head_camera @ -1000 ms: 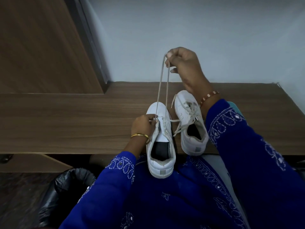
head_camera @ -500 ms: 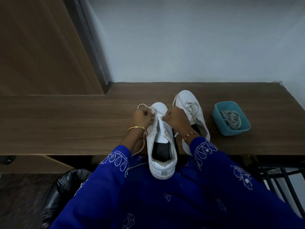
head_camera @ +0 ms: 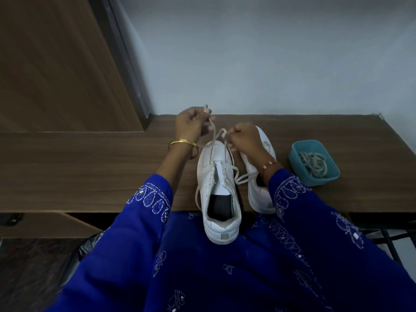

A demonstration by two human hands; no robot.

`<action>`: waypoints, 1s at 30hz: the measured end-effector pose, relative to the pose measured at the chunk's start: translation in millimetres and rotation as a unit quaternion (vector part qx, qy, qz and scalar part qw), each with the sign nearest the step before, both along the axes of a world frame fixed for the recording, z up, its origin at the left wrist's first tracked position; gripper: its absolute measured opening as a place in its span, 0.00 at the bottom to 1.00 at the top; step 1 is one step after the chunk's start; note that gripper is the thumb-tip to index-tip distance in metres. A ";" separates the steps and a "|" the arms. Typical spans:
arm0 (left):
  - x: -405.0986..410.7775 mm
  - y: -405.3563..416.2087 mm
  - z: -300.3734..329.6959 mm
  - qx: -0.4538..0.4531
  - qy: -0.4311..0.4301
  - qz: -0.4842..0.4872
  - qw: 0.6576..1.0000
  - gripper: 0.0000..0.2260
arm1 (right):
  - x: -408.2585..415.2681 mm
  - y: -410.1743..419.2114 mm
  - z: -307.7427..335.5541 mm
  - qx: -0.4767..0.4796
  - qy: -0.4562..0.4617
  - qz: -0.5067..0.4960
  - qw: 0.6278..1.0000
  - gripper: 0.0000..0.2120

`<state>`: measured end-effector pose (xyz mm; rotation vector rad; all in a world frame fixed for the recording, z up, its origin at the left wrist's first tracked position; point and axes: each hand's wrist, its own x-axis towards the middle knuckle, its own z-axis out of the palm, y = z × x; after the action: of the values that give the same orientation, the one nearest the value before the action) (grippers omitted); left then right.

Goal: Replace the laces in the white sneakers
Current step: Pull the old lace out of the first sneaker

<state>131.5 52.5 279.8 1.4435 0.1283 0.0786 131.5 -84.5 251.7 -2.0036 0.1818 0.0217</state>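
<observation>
Left hand (head_camera: 191,122) raised above the wooden table (head_camera: 90,167), fingers pinching one end of a pale lace (head_camera: 213,140); right hand (head_camera: 243,140) curled round the other strand, just over the toe of the near sneaker (head_camera: 218,190). Near sneaker upright, heel overhanging the table edge above a blue lap; second sneaker (head_camera: 258,190) just beside it, partly hidden by the right wrist; teal tub (head_camera: 299,152) of spare laces (head_camera: 314,164) to the right.

no text, label or brand seems readable on anything in view
</observation>
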 end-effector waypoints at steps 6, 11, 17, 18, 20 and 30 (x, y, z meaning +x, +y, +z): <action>-7.5 -0.9 -13.3 -0.001 0.029 -0.004 1.000 0.09 | 1.8 3.1 68.4 0.137 -0.106 -0.034 0.984 0.10; -2.8 -5.1 11.7 0.002 0.002 -0.001 1.000 0.09 | 2.8 1.0 111.4 0.217 -0.190 -0.021 0.957 0.10; 1.3 -7.5 43.7 -0.010 -0.030 -0.007 0.999 0.06 | 1.1 1.7 119.8 0.188 -0.212 -0.009 0.959 0.09; 3.0 -7.8 51.7 -0.016 -0.042 -0.008 0.999 0.06 | 2.0 1.0 119.8 0.178 -0.213 -0.011 0.961 0.09; 6.7 -8.5 70.7 -0.020 -0.072 -0.013 0.997 0.06 | 2.3 0.4 120.4 0.148 -0.204 -0.010 0.968 0.08; 12.9 -19.2 118.1 -0.045 -0.135 -0.033 0.989 0.05 | -4.1 1.9 89.6 0.088 -0.045 0.096 0.991 0.05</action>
<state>144.4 33.3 398.0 1.3321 -0.1375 0.2106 127.4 -82.6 341.2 -1.8361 -0.0685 0.0679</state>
